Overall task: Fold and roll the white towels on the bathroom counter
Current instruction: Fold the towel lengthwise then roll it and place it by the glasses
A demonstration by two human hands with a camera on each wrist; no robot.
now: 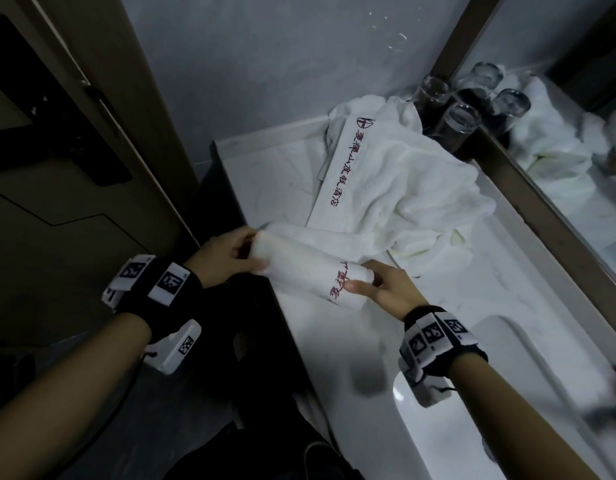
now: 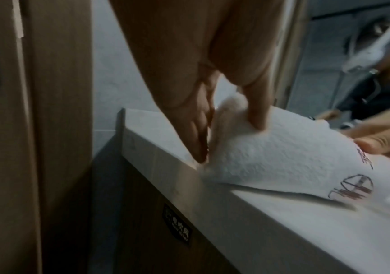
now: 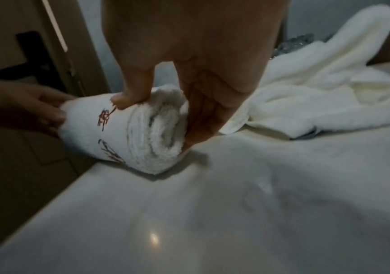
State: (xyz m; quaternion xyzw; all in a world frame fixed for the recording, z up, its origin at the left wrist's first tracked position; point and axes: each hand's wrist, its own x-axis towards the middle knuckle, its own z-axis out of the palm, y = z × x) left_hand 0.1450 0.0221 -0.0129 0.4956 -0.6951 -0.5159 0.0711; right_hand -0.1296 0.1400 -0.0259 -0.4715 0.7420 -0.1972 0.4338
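A rolled white towel [image 1: 306, 268] with red embroidery lies across the front edge of the white counter [image 1: 337, 344]. My left hand [image 1: 246, 252] holds its left end, thumb on top and fingers behind. In the left wrist view the left hand [image 2: 229, 140] presses into the rolled towel [image 2: 282, 153]. My right hand [image 1: 363, 280] grips the right end. In the right wrist view the right hand [image 3: 161, 118] has its thumb on top and its fingers cupped over the spiral end of the rolled towel [image 3: 142, 133]. A loose, crumpled white towel [image 1: 403, 181] lies behind.
Several upturned glasses [image 1: 455, 123] stand at the back by the mirror [image 1: 576, 140]. A sink basin [image 1: 479, 403] sits at the near right. A wooden door [image 1: 74, 140] stands to the left, and the dark cabinet front [image 2: 177, 233] drops below the counter edge.
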